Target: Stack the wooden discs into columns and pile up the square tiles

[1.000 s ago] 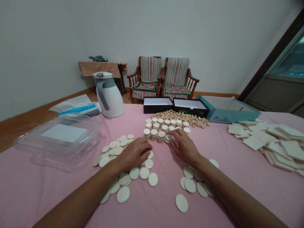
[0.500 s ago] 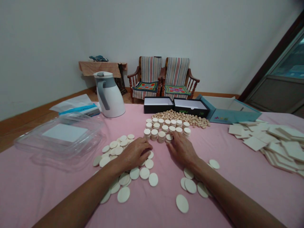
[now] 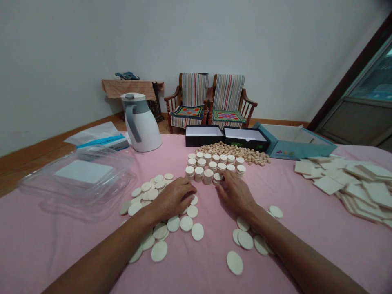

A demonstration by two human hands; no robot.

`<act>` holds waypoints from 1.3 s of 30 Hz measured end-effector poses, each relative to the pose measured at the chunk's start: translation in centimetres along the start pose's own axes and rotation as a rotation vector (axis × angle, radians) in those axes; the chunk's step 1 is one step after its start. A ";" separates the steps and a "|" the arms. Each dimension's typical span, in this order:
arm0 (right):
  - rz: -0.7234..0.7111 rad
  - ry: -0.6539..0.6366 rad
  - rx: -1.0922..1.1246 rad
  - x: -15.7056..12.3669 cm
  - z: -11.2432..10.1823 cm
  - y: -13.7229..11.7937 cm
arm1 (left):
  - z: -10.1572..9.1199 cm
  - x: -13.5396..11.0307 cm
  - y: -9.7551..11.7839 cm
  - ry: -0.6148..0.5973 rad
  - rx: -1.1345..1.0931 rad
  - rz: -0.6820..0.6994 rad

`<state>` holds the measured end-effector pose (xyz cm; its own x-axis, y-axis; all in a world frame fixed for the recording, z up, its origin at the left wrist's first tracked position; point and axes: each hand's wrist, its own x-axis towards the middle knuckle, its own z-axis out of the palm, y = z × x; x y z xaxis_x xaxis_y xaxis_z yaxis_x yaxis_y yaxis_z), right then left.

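Over a loose spread of pale round wooden discs (image 3: 186, 223) rests my left hand (image 3: 174, 198). Its fingers are curled and close together; whatever lies under them is hidden. My right hand (image 3: 235, 192) is at the short front stack of wooden discs (image 3: 217, 178), index finger behind it and thumb in front. Several more disc stacks (image 3: 208, 175) stand in rows just left of and beyond that hand. Under and beside my right forearm lie more loose discs (image 3: 245, 240), and a single disc (image 3: 234, 262) sits nearer to me.
Behind the stacks are small wooden beads (image 3: 248, 155), two black boxes (image 3: 204, 139) and a blue box (image 3: 300, 149). Square wooden tiles (image 3: 352, 183) are heaped at right. A clear plastic container (image 3: 76, 175), a tissue pack (image 3: 102, 142) and a white jug (image 3: 143, 128) stand at left.
Hardly anything differs. My right hand's fingertips and the short front stack have shifted very slightly; my left hand stays over the loose discs.
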<state>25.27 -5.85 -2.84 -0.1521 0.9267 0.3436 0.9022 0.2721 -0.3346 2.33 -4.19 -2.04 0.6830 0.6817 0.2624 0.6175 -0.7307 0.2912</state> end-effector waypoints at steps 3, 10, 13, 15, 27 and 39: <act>0.010 -0.005 -0.005 0.0 0.1 0.0 | 0.1 0.0 -0.1 0.003 -0.003 0.000; 0.025 -0.004 -0.026 0.3 -0.4 0.2 | 0.1 0.0 -0.1 0.003 -0.004 0.007; 0.043 -0.050 -0.026 0.4 -2.0 0.9 | 0.0 0.0 -0.1 -0.001 -0.003 0.008; 0.052 -0.122 0.012 0.4 -3.4 1.5 | 0.0 0.0 -0.1 -0.003 -0.006 0.008; -0.198 -0.067 0.180 -0.4 -3.0 1.8 | -0.1 0.2 0.0 -0.018 -0.015 -0.009; -0.284 -0.020 -0.021 0.6 -1.6 0.7 | -0.1 0.1 0.0 -0.002 -0.005 0.002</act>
<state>26.50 -5.52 -1.49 -0.4080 0.8188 0.4038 0.8302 0.5168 -0.2089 2.34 -4.13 -1.97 0.6853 0.6798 0.2611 0.6139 -0.7322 0.2951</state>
